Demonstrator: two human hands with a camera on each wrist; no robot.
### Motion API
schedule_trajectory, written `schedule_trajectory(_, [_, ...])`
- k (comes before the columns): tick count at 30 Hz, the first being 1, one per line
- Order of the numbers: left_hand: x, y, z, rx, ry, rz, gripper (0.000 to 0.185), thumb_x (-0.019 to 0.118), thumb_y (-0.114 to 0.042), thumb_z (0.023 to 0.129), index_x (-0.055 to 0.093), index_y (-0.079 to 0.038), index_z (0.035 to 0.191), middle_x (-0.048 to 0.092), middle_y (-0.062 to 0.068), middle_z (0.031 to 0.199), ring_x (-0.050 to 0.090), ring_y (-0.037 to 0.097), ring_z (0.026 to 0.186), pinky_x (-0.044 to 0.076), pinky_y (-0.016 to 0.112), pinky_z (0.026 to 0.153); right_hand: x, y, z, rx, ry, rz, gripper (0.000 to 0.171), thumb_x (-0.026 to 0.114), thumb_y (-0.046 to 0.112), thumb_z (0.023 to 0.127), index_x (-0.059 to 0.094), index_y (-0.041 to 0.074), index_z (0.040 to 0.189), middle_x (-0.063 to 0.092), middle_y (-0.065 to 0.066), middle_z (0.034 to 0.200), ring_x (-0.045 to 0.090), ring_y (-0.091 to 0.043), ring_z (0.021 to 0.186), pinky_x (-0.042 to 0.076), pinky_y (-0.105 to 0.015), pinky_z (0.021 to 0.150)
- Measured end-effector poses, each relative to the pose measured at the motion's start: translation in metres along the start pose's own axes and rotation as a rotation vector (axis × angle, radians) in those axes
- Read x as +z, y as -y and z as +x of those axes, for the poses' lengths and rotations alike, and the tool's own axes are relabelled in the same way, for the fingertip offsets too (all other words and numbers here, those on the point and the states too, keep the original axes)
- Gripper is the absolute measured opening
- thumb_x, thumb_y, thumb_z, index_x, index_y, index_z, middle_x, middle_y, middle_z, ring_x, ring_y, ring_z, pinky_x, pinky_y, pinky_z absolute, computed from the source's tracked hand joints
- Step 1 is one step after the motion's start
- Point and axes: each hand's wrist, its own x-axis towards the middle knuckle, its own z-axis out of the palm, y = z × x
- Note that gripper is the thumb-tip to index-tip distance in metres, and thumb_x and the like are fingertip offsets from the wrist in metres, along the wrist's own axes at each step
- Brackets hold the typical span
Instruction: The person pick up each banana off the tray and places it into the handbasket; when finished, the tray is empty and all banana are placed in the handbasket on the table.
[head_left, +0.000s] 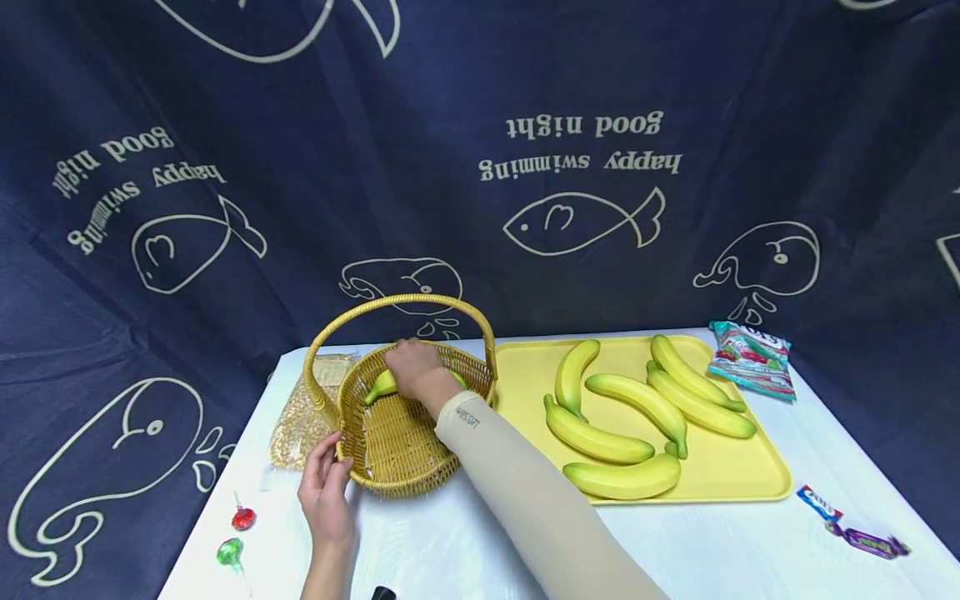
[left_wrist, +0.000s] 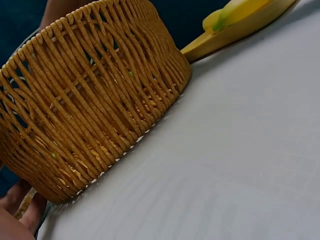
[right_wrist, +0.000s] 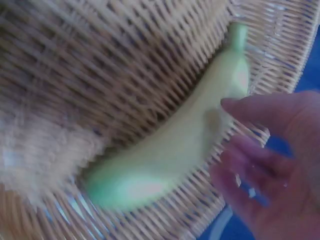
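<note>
Lollipops (head_left: 236, 533): two wrapped sweets, one red and one green, at the near left edge of the white table (head_left: 450, 542), at 8 o'clock from the basket.
Grain bag (head_left: 303, 417): clear flat packet of pale kernels, lying against the basket at its 9 o'clock.
Left hand (head_left: 326, 492): fingers laid along the outside of the basket's near-left wall, at 7 o'clock of the rim, steadying it; nothing is enclosed.
Basket (head_left: 397, 450): round, woven of stiff golden cane in open vertical ribs, with an arched hoop handle (head_left: 401, 302); from the left wrist the table shows through the gaps in its wall (left_wrist: 95, 115).
Banana in basket (right_wrist: 170, 145): smooth, greenish yellow, curved; it lies against the far inner wall, long axis from 8 to 2 o'clock in the right wrist view, stem at 2 o'clock.
Right hand (head_left: 412, 371): inside the basket, over the fruit's middle; from the wrist its fingers (right_wrist: 260, 112) appear loosely spread at 3 o'clock of the banana, at most brushing it. This is the nearer hand.
Tray (head_left: 757, 479): flat yellow plastic, at 3 o'clock of the basket, carrying six more bananas (head_left: 600, 437).
Snack packets (head_left: 750, 358): one glossy bag at the tray's far right corner; small wrapped bars (head_left: 855, 525) at 4 o'clock.
</note>
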Motion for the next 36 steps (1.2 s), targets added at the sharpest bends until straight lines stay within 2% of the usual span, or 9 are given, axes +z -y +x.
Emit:
schedule_trajectory(4, [0.001, 0.002, 0.001, 0.002, -0.015, 0.01, 0.041, 0.045, 0.013, 0.086, 0.054, 0.006, 0.126, 0.052, 0.015, 0.134, 0.047, 0.022, 0.126, 0.048, 0.022, 0.086, -0.027, -0.007, -0.01, -0.135, 0.059, 0.095, 0.031, 0.062, 0.009, 0.091, 0.067, 0.023, 0.118, 0.062, 0.006, 0.112, 0.057, -0.012, 0.102, 0.046, -0.028, 0.083])
schedule_trajectory(7, [0.002, 0.002, 0.002, 0.004, -0.022, 0.009, 0.042, 0.044, 0.013, 0.086, 0.053, 0.006, 0.127, 0.053, 0.014, 0.133, 0.048, 0.024, 0.125, 0.049, 0.022, 0.086, -0.048, -0.013, -0.023, -0.19, 0.064, 0.134, 0.04, 0.062, 0.009, 0.092, 0.062, 0.026, 0.129, 0.059, 0.007, 0.12, 0.054, -0.012, 0.11, 0.044, -0.028, 0.09])
schedule_trajectory(13, [0.006, 0.002, 0.001, 0.004, -0.02, 0.007, 0.042, 0.044, 0.014, 0.086, 0.053, 0.007, 0.126, 0.053, 0.015, 0.133, 0.049, 0.024, 0.123, 0.05, 0.024, 0.084, -0.067, -0.03, -0.066, -0.313, -0.072, 0.117, 0.042, 0.066, 0.012, 0.089, 0.061, 0.023, 0.129, 0.057, 0.002, 0.122, 0.055, -0.015, 0.111, 0.044, -0.03, 0.093])
schedule_trajectory(17, [0.004, 0.003, -0.001, -0.003, -0.027, 0.01, 0.042, 0.044, 0.013, 0.086, 0.054, 0.006, 0.126, 0.053, 0.015, 0.133, 0.047, 0.021, 0.126, 0.048, 0.022, 0.085, -0.063, -0.049, -0.104, -0.425, -0.189, 0.146, 0.035, 0.068, 0.018, 0.088, 0.065, 0.019, 0.122, 0.059, 0.002, 0.115, 0.058, -0.013, 0.102, 0.046, -0.027, 0.088])
schedule_trajectory(20, [0.001, 0.004, -0.003, -0.003, -0.043, 0.028, 0.042, 0.044, 0.014, 0.086, 0.054, 0.005, 0.126, 0.053, 0.014, 0.133, 0.047, 0.02, 0.126, 0.048, 0.021, 0.085, -0.055, -0.07, -0.136, -0.456, -0.267, 0.183, 0.029, 0.068, 0.018, 0.088, 0.067, 0.018, 0.117, 0.059, 0.004, 0.11, 0.056, -0.011, 0.099, 0.045, -0.026, 0.086])
schedule_trajectory(23, [0.0, 0.004, -0.003, -0.001, -0.049, 0.038, 0.043, 0.045, 0.014, 0.085, 0.055, 0.004, 0.126, 0.054, 0.013, 0.133, 0.048, 0.02, 0.125, 0.048, 0.021, 0.084, -0.046, -0.096, -0.167, -0.424, -0.311, 0.23, 0.027, 0.068, 0.017, 0.087, 0.067, 0.019, 0.114, 0.058, 0.006, 0.108, 0.054, -0.01, 0.099, 0.045, -0.027, 0.086])
schedule_trajectory(27, [0.001, 0.004, -0.001, 0.002, -0.027, 0.034, 0.042, 0.045, 0.013, 0.086, 0.054, 0.004, 0.126, 0.053, 0.013, 0.133, 0.047, 0.021, 0.126, 0.047, 0.021, 0.085, -0.031, -0.135, -0.203, -0.31, -0.313, 0.289, 0.024, 0.068, 0.018, 0.088, 0.068, 0.021, 0.112, 0.06, 0.007, 0.107, 0.056, -0.01, 0.1, 0.046, -0.03, 0.085])
schedule_trajectory(32, [0.002, 0.004, 0.0, 0.007, -0.024, 0.037, 0.043, 0.044, 0.013, 0.085, 0.054, 0.004, 0.126, 0.052, 0.013, 0.134, 0.044, 0.022, 0.13, 0.046, 0.021, 0.088, -0.005, -0.173, -0.234, -0.18, -0.196, 0.341, 0.021, 0.067, 0.019, 0.089, 0.071, 0.018, 0.11, 0.063, 0.005, 0.102, 0.061, -0.014, 0.091, 0.049, -0.034, 0.077])
schedule_trajectory(36, [0.002, 0.004, 0.0, 0.009, -0.016, 0.027, 0.042, 0.044, 0.012, 0.086, 0.054, 0.005, 0.126, 0.052, 0.013, 0.135, 0.043, 0.022, 0.13, 0.046, 0.021, 0.088, 0.016, -0.19, -0.249, -0.09, -0.083, 0.352, 0.027, 0.07, 0.023, 0.087, 0.07, 0.014, 0.113, 0.063, 0.003, 0.099, 0.06, -0.015, 0.083, 0.048, -0.035, 0.073])
